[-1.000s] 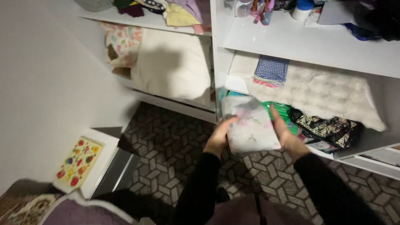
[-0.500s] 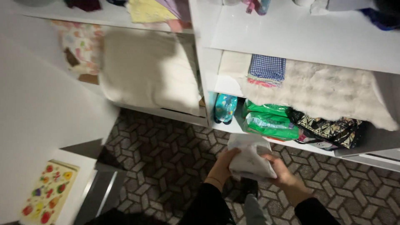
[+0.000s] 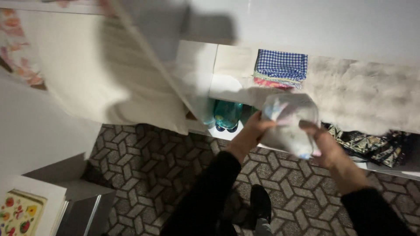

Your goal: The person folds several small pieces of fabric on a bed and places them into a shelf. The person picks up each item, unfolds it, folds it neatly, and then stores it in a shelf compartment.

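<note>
Both my hands hold a pale, soft plastic-wrapped packet [image 3: 291,122] with faint pink and blue print, raised in front of the white shelving unit [image 3: 227,26]. My left hand [image 3: 253,131] grips its left edge and my right hand [image 3: 326,146] grips its lower right side. The packet sits just below the blue checked folded cloth [image 3: 281,65] and left of the cream fluffy blanket [image 3: 363,94]. A teal bottle [image 3: 227,114] stands on the lowest shelf just left of the packet. The view is motion-blurred.
A big cream pillow [image 3: 109,74] fills the left shelf compartment. Dark patterned fabric [image 3: 372,144] lies on the low shelf at right. The floor is a grey geometric carpet [image 3: 162,166]. A white box with a fruit-print board [image 3: 19,214] sits at bottom left.
My hands brought the packet down toward the floor, then lifted it back up in front of the lower shelves. The camera moved closer to the shelving.
</note>
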